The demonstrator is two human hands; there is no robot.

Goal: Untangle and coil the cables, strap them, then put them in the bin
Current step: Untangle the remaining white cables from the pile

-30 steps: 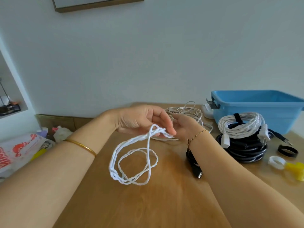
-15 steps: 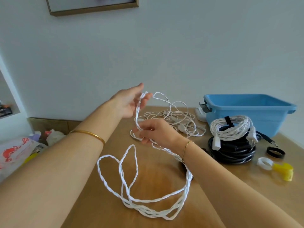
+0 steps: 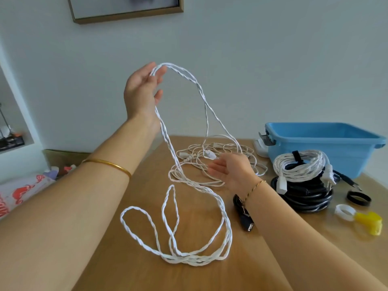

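White twisted cable [image 3: 189, 259] hangs over the straight fingers of the left grip [image 3: 142, 89], which is held high before the wall and is not clenched; from there one part falls to loose loops on the wooden surface [image 3: 136, 269], the other part runs down to a thin white tangle [image 3: 210, 150] further back; the right grip [image 3: 231, 171] is released, palm open, just above that tangle, holding nothing; the blue bin [image 3: 304, 148] stands at the right, behind a strapped white coil [image 3: 302, 166] lying upon a black coil [image 3: 304, 198].

Probably a home room: framed picture [image 3: 126, 9] on white wall [image 3: 273, 59], wooden table [image 3: 199, 278].
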